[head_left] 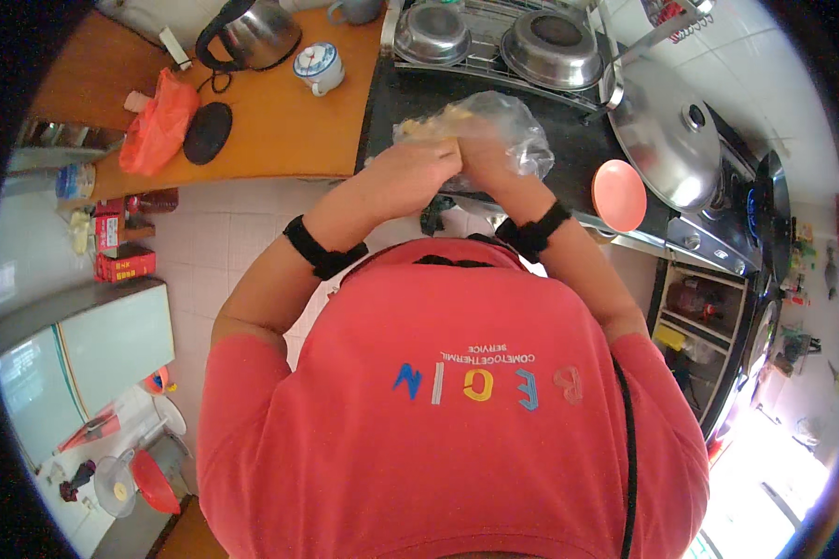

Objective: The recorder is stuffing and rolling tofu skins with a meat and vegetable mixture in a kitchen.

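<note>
A clear, crinkled plastic bag (pixel 524 119) lies on the black countertop (pixel 569 130), with something yellowish (pixel 449 116) showing at its left side, its kind too blurred to make out. My left hand (pixel 421 164) is closed at the bag's near edge, its fingers bent and pressed together. Against it, at the bag's middle, is my right hand (pixel 485 154); motion and the plastic smear its fingers. Both wrists wear black bands. To the right of the bag sits a round pinkish-orange dish (pixel 619 196).
Steel basins (pixel 552 48) rest on a metal rack behind the bag. A large domed lid (pixel 667 135) covers a pan on the stove at right. On the wooden counter at left are a kettle (pixel 256 35), a lidded cup (pixel 319 67), a red plastic bag (pixel 161 126) and a black disc (pixel 208 133).
</note>
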The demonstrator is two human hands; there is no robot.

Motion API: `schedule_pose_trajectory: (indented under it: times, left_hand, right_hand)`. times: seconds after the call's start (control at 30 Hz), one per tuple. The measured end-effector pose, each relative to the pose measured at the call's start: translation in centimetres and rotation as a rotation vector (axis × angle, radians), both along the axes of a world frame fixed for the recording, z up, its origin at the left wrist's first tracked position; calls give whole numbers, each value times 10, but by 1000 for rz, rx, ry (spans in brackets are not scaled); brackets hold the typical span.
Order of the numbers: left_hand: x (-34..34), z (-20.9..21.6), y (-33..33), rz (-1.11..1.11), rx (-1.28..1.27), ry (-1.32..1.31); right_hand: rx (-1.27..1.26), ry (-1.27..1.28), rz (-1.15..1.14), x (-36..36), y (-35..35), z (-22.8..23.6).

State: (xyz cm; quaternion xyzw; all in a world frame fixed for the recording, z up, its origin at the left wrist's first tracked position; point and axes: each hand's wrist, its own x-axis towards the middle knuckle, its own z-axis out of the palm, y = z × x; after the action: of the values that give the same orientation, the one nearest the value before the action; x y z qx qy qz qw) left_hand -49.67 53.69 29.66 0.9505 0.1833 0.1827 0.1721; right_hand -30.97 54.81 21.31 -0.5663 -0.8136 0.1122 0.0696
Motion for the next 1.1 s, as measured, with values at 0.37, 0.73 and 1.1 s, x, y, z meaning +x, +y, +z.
schedule_pose_trajectory:
  times: [0.37,0.73,1.1]
  left_hand:
    - [-14,-26,45,571,157,342]
    - [3,-43,48,312,23,222]
    - [24,-60,53,182,183,83]
  right_hand:
    - [233,371,41,-18,-24,38]
    - [302,389,45,-5,-30,22]
    - [-21,148,-408,26,-1,52]
